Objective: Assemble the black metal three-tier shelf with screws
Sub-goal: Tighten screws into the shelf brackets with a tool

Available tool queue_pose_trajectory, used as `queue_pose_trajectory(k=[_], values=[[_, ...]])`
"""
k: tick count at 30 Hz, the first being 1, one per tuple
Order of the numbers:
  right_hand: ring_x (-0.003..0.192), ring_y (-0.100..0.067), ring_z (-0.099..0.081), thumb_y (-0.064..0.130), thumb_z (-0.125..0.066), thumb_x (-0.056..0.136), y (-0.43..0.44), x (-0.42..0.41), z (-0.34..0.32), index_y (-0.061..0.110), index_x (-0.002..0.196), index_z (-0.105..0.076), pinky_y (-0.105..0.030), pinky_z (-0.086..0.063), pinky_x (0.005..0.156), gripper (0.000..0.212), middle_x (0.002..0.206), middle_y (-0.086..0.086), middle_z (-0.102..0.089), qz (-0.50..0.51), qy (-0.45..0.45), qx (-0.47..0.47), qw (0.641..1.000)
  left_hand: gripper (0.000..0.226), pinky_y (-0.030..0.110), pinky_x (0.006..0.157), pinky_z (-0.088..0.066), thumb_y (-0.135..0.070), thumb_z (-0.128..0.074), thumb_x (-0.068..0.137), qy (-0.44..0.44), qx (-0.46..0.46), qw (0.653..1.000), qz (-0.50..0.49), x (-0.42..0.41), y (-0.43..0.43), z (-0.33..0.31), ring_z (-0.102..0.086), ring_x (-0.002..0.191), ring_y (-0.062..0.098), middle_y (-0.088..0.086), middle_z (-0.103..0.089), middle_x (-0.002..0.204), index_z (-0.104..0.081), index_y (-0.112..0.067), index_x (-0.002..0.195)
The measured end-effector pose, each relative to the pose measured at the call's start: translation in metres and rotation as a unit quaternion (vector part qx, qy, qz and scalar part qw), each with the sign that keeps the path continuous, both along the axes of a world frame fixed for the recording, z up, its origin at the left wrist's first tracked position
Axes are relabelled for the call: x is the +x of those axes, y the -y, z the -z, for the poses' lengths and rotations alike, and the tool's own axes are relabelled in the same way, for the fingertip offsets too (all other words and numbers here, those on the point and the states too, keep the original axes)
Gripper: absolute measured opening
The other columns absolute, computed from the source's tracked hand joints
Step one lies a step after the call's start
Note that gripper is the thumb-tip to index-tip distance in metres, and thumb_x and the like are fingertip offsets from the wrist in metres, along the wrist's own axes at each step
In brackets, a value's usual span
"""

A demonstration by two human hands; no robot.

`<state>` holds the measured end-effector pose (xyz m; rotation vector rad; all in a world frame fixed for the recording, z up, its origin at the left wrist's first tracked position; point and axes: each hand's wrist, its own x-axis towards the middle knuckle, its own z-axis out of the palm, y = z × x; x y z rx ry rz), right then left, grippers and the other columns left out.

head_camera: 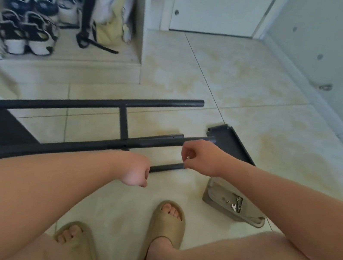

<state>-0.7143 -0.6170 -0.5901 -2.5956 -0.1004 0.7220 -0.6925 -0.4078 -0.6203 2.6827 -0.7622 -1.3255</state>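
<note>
The black shelf frame [84, 104] lies flat on the tiled floor, long tubes running left to right with a short crossbar [124, 125] between them. A black shelf panel [0, 130] is fixed at its left end. A second black panel [229, 144] lies loose on the right. My left hand [136, 170] grips the nearest tube [166, 167] close to its free end. My right hand [201, 157] hovers just above that tube end and pinches a small shiny screw [189, 155] between thumb and fingers.
A beige object [217, 200] on the floor right of my hands holds several screws and a small wrench [234, 206]. My feet in beige slippers [169, 225] are near the frame. Shoes [29, 17] and a bag [109, 6] fill the cabinet at the back left.
</note>
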Motion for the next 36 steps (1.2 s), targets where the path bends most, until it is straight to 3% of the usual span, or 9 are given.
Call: queue_pose_trajectory(k=[4, 8, 12, 17, 21, 22, 26, 33, 36], values=[[0.069, -0.009, -0.053, 0.011, -0.063, 0.092, -0.055, 0.004, -0.027, 0.018, 0.091, -0.065, -0.018, -0.038, 0.058, 0.007, 0.075, 0.011, -0.056, 0.034, 0.055, 0.039, 0.997, 0.025, 0.035, 0.079, -0.050, -0.033, -0.055, 0.096, 0.006, 0.010, 0.999, -0.040, 0.005, -0.037, -0.024, -0.064, 0.085, 0.022, 0.004, -0.072, 0.094, -0.069, -0.015, 0.087], [0.084, -0.019, -0.065, 0.014, -0.063, 0.092, -0.105, 0.014, -0.028, 0.021, 0.089, -0.067, -0.029, -0.055, 0.073, 0.008, 0.086, 0.001, -0.069, 0.090, 0.065, 0.059, 0.992, 0.027, 0.032, 0.083, -0.057, -0.029, -0.060, 0.097, 0.026, -0.061, 0.980, -0.187, 0.023, -0.074, -0.029, -0.067, 0.081, 0.018, 0.003, -0.071, 0.098, -0.071, -0.009, 0.111], [0.084, -0.019, -0.072, 0.010, -0.063, 0.094, -0.127, 0.020, -0.008, 0.012, 0.096, -0.074, -0.036, -0.061, 0.085, 0.011, 0.084, -0.005, -0.075, 0.131, 0.033, 0.083, 0.987, 0.028, 0.035, 0.082, -0.052, -0.026, -0.055, 0.099, 0.077, -0.116, 0.962, -0.235, 0.043, -0.096, -0.022, -0.066, 0.091, 0.026, 0.010, -0.071, 0.099, -0.073, -0.005, 0.105], [0.080, -0.023, -0.074, 0.012, -0.070, 0.093, -0.135, 0.029, 0.018, 0.009, 0.091, -0.069, -0.044, -0.062, 0.082, 0.003, 0.080, -0.007, -0.076, 0.157, 0.031, 0.107, 0.981, 0.023, 0.035, 0.094, -0.049, -0.022, -0.056, 0.097, 0.137, -0.186, 0.931, -0.283, 0.062, -0.102, -0.004, -0.062, 0.105, 0.023, 0.002, -0.069, 0.111, -0.075, -0.015, 0.108], [0.083, -0.030, -0.074, 0.010, -0.070, 0.092, -0.137, 0.035, 0.033, 0.011, 0.086, -0.064, -0.051, -0.061, 0.080, 0.008, 0.080, -0.011, -0.075, 0.151, 0.013, 0.116, 0.982, 0.032, 0.033, 0.072, -0.044, -0.030, -0.053, 0.100, 0.080, -0.162, 0.938, -0.297, 0.076, -0.092, 0.014, -0.054, 0.076, 0.023, 0.007, -0.058, 0.079, -0.068, -0.006, 0.087], [0.083, -0.030, -0.074, 0.010, -0.069, 0.092, -0.136, 0.037, 0.036, 0.011, 0.087, -0.064, -0.051, -0.061, 0.081, 0.008, 0.081, -0.011, -0.075, 0.148, 0.009, 0.113, 0.982, 0.036, 0.033, 0.070, -0.040, -0.034, -0.052, 0.100, 0.062, -0.149, 0.938, -0.306, 0.079, -0.090, 0.017, -0.051, 0.072, 0.023, 0.007, -0.054, 0.075, -0.069, -0.003, 0.096], [0.075, -0.021, -0.072, 0.009, -0.069, 0.093, -0.134, 0.048, 0.041, 0.011, 0.087, -0.064, -0.049, -0.062, 0.081, 0.008, 0.084, -0.011, -0.075, 0.134, 0.000, 0.108, 0.985, 0.054, 0.037, 0.084, -0.042, -0.042, -0.048, 0.101, 0.004, -0.102, 0.953, -0.284, 0.085, -0.082, 0.019, -0.062, 0.104, 0.035, 0.018, -0.061, 0.103, -0.058, 0.007, 0.120], [0.085, -0.030, -0.068, 0.012, -0.064, 0.095, -0.135, 0.046, 0.042, 0.013, 0.089, -0.061, -0.041, -0.057, 0.072, 0.007, 0.091, -0.010, -0.070, 0.013, 0.035, 0.036, 0.999, 0.039, 0.027, 0.069, -0.046, -0.040, -0.046, 0.104, -0.072, -0.113, 0.943, -0.305, 0.086, -0.073, 0.018, -0.067, 0.068, 0.011, 0.004, -0.077, 0.083, -0.067, -0.007, 0.102], [0.081, -0.029, -0.062, 0.011, -0.062, 0.097, -0.136, 0.045, 0.047, 0.012, 0.094, -0.062, -0.040, -0.053, 0.074, 0.003, 0.089, -0.008, -0.067, -0.026, 0.060, 0.008, 0.998, 0.034, 0.024, 0.069, -0.045, -0.034, -0.043, 0.106, -0.072, -0.123, 0.942, -0.304, 0.084, -0.073, 0.017, -0.071, 0.082, 0.017, 0.010, -0.077, 0.093, -0.065, -0.010, 0.095]])
